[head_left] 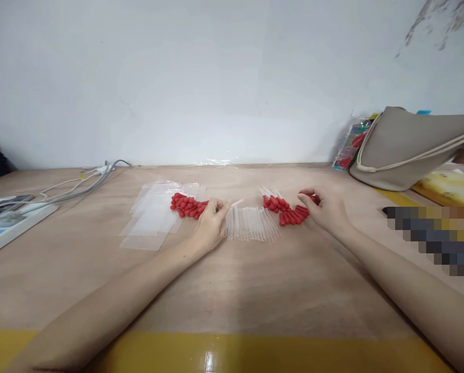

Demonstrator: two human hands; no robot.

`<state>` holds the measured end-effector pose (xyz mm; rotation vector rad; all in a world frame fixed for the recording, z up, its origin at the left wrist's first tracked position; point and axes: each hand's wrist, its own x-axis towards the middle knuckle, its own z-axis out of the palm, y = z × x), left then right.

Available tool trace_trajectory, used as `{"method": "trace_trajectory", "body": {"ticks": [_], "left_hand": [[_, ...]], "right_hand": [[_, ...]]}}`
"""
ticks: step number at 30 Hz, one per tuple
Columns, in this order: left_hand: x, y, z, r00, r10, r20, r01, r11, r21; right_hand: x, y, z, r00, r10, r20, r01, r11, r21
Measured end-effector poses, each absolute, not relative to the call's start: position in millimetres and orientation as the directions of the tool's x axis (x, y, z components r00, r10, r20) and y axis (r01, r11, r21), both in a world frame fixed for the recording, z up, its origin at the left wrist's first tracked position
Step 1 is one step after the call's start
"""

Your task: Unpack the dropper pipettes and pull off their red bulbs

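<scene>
My left hand (211, 225) is closed, pinching a thin clear tube (237, 202) whose end points right. Just left of it, a pile of red rubber bulbs (186, 205) lies partly on clear plastic bags (144, 223). A row of thin clear tubes (249, 224) is spread beside that hand. My right hand (323, 207) is closed on a red rubber bulb (314, 198) between thumb and fingers. Close to it lie more red bulbs (293, 215) in a row. Behind them, several droppers (273, 197) have red bulbs joined to clear tubes.
A white power strip (18, 223) with grey and white cables (76, 191) sits at left. At right, a grey bag (410, 150) leans near a packaged item (350, 145) against the wall. Yellow tape (224, 355) runs along the table's front edge.
</scene>
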<state>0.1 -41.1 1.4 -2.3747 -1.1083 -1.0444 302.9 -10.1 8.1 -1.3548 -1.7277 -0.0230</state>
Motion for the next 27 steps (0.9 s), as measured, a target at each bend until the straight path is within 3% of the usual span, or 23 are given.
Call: {"method": "trace_trajectory", "body": {"ticks": [3,6,16,22,27], "left_hand": [[3.2,-38.1,1.3,0.436,0.494,0.752,0.734,-0.679,0.021],[6.9,-39.2,1.7,0.466,0.457,0.757,0.694,-0.720,0.007],[22.0,-42.1,-0.8,0.585,0.471,0.660,0.641,-0.767,-0.020],[26.2,-51.6,1.9,0.632,0.497,0.596,0.607,-0.794,0.018],[24.3,-54.2,0.7,0.632,0.495,0.597,0.582,-0.811,0.056]], "right_hand": [[320.5,4.5,4.1,0.126,0.849,0.513,0.751,0.256,-0.609],[324.3,6.5,0.1,0.162,0.882,0.443,0.691,0.219,-0.689],[315.3,-5.9,2.2,0.048,0.920,0.390,0.829,0.181,-0.529],[312.4,-7.4,2.9,0.117,0.911,0.395,0.833,0.127,-0.539],[306.1,-5.2,2.1,0.015,0.887,0.462,0.824,0.251,-0.507]]}}
